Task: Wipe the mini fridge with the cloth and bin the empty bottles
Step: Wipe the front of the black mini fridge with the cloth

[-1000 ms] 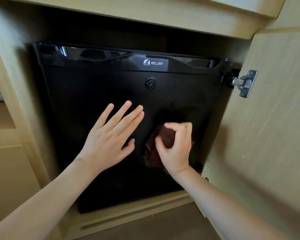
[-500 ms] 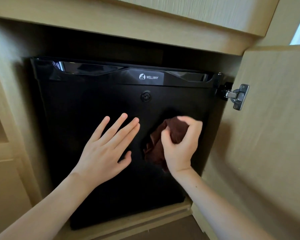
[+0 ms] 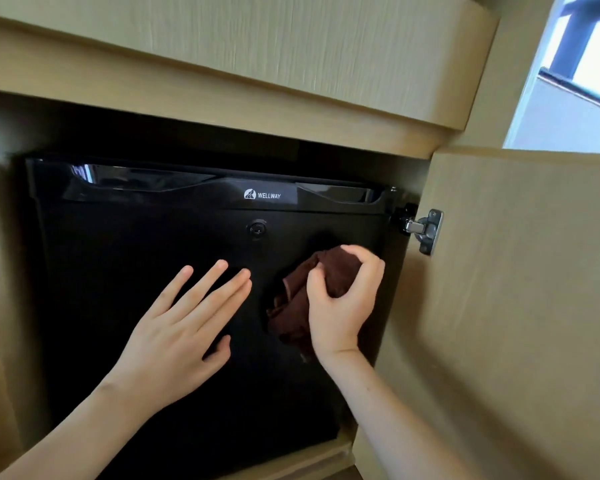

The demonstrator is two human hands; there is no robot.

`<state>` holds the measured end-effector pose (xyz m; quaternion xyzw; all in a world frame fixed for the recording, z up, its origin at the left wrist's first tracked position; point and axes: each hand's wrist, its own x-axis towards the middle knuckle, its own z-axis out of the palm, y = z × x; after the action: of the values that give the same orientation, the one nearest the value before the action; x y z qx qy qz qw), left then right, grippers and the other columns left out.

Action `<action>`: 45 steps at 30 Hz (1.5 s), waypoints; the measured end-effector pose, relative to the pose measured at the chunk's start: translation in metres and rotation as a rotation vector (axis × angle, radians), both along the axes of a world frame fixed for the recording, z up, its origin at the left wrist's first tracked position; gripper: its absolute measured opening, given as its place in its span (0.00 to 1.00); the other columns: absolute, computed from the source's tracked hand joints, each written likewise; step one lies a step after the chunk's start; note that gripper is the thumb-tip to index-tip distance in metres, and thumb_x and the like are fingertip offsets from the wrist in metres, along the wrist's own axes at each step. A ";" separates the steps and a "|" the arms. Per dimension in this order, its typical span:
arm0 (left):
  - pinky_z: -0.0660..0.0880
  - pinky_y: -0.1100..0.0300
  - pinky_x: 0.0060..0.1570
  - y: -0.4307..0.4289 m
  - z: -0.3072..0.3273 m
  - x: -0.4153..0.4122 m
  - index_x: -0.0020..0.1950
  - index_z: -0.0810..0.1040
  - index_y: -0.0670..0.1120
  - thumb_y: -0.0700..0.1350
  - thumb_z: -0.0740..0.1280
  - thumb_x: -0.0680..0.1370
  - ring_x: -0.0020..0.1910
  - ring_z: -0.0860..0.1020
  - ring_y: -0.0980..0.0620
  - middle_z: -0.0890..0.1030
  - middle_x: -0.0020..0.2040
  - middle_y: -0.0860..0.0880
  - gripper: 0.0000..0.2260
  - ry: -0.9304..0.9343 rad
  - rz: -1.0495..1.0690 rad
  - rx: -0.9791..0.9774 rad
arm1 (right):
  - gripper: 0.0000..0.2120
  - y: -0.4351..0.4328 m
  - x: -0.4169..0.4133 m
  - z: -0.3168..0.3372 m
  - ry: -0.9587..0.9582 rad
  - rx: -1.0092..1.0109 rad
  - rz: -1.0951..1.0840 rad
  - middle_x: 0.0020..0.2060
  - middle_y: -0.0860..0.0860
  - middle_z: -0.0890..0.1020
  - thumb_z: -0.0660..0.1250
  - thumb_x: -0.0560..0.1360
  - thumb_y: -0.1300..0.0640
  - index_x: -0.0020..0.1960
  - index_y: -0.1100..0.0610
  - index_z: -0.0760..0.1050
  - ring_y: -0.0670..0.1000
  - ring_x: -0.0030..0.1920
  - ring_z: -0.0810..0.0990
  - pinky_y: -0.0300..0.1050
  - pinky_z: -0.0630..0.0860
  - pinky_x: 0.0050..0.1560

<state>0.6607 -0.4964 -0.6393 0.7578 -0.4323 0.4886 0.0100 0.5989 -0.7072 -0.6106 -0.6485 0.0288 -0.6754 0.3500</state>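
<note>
Gripping cloth (image 3: pixel 297 301) in right hand (image 3: pixel 342 306), shifted higher on fridge (image 3: pixel 136 254) door; pressing left hand (image 3: pixel 177 337) flat, fingers straight, as before.

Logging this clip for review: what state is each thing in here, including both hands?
mini fridge, door shut, sitting inside the cupboard
cupboard door, swung open to the right
cloth, bunched up, pressed against the fridge door
left hand, flat on the fridge door, fingers straight
right hand, fingers curled round the cloth
</note>
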 end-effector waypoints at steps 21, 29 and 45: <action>0.48 0.47 0.78 0.002 0.003 -0.005 0.79 0.59 0.46 0.49 0.61 0.75 0.80 0.55 0.48 0.57 0.80 0.51 0.32 0.049 0.025 0.039 | 0.16 -0.014 0.001 0.002 -0.054 0.091 0.022 0.51 0.47 0.76 0.73 0.73 0.55 0.57 0.51 0.73 0.43 0.52 0.77 0.29 0.71 0.54; 0.48 0.47 0.78 0.001 0.004 -0.007 0.78 0.61 0.45 0.49 0.60 0.75 0.79 0.55 0.48 0.60 0.80 0.51 0.31 0.056 0.024 0.020 | 0.17 -0.012 -0.018 -0.053 0.135 0.039 0.028 0.49 0.42 0.73 0.77 0.72 0.59 0.55 0.49 0.72 0.37 0.51 0.75 0.24 0.68 0.51; 0.50 0.47 0.78 -0.003 0.004 -0.003 0.78 0.63 0.45 0.50 0.63 0.75 0.79 0.56 0.48 0.61 0.79 0.51 0.31 -0.012 -0.017 -0.026 | 0.15 -0.031 -0.013 -0.042 0.063 0.080 0.003 0.49 0.44 0.75 0.74 0.73 0.54 0.55 0.48 0.71 0.40 0.52 0.75 0.29 0.70 0.54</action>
<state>0.6573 -0.4991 -0.6353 0.7510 -0.4324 0.4987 0.0213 0.5862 -0.7386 -0.6521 -0.6551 0.0658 -0.6522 0.3757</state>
